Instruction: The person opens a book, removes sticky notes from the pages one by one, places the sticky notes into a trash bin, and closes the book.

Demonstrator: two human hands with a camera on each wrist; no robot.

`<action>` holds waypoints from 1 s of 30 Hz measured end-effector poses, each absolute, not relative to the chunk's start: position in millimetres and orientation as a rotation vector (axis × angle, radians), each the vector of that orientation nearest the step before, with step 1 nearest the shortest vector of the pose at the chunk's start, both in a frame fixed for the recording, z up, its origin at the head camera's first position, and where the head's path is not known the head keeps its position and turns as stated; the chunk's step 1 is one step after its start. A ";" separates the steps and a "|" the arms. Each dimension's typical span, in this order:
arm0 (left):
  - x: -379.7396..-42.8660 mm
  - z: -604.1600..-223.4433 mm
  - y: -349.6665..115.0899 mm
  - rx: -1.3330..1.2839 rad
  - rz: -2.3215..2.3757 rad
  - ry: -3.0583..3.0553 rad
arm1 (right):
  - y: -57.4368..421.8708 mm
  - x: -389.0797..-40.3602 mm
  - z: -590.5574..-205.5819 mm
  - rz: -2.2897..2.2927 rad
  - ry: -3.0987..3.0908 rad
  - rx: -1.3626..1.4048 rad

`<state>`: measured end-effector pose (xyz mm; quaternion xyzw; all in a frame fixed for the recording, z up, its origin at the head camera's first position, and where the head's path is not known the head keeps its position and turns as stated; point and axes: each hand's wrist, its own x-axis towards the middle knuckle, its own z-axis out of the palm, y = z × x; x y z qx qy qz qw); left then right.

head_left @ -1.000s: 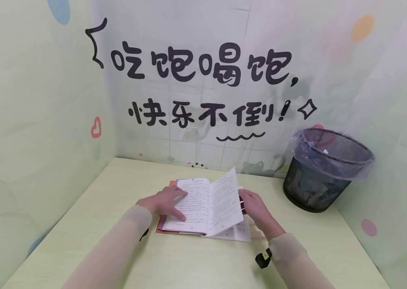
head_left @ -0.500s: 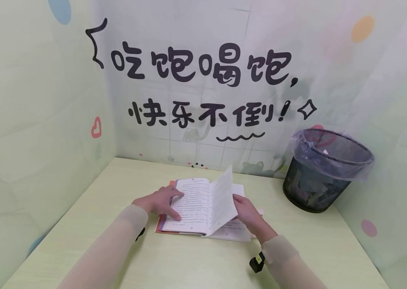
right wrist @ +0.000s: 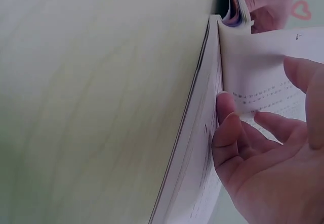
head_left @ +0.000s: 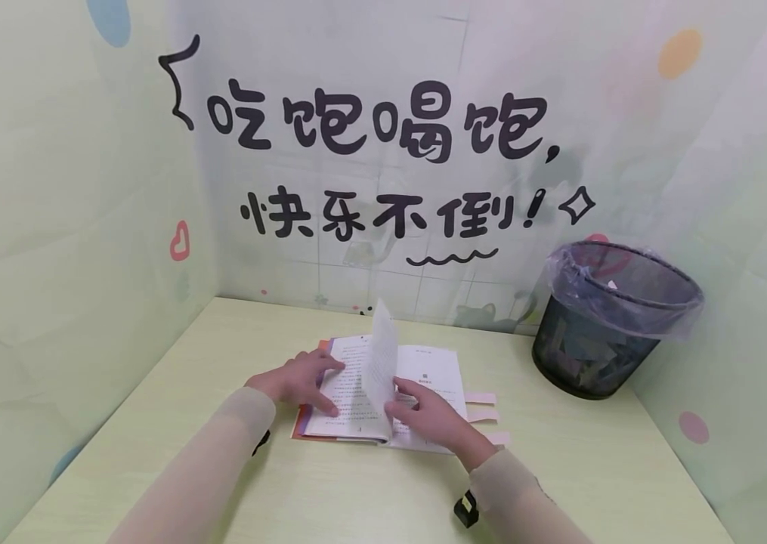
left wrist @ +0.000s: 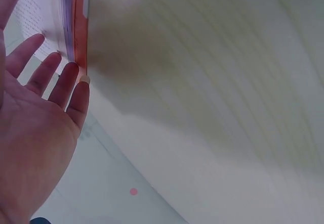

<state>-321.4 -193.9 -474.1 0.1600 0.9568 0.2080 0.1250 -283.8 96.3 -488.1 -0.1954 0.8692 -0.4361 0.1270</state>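
Observation:
An open book point(head_left: 427, 370) lies on the table with an orange and purple cover edge point(left wrist: 78, 27) at its left. One leaf point(head_left: 381, 363) stands nearly upright at the middle of the book. My left hand point(head_left: 295, 381) rests on the left page with its fingers and thumb spread. On the right side of the raised leaf is my right hand point(head_left: 427, 412), its loosely bent fingers touching the leaf low down. In the right wrist view, the thumb point(right wrist: 304, 75) lies apart from the other fingers, in front of the printed page point(right wrist: 268, 82).
Several pink paper tabs point(head_left: 481, 398) stick out from the book's right edge. A black mesh wastebasket point(head_left: 597, 355) with a clear plastic liner stands at the back right. The pale wooden table point(head_left: 349, 499) is enclosed by printed walls point(head_left: 369, 279).
The lifted leaf has swung from the right to nearly upright, and my right hand has moved left with it. The right page and pink tabs have come into view. My left hand stays nearly still.

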 end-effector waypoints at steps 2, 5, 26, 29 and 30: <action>-322.5 -476.4 -195.6 0.451 0.599 2.799 | 94.0 -282.5 -489.0 -1.244 2.545 -0.582; -323.6 -479.6 -199.2 0.429 0.583 2.820 | 90.7 -280.5 -489.2 -1.221 2.550 -0.626; -328.1 -475.5 -226.0 0.406 0.576 2.930 | 72.2 -267.7 -480.7 -0.752 2.749 -0.689; -330.2 -471.0 -214.1 0.475 0.626 2.959 | 71.8 -267.5 -478.3 -0.713 2.757 -0.698; -330.5 -469.0 -208.2 0.494 0.638 2.957 | 71.7 -267.5 -478.1 -0.704 2.756 -0.694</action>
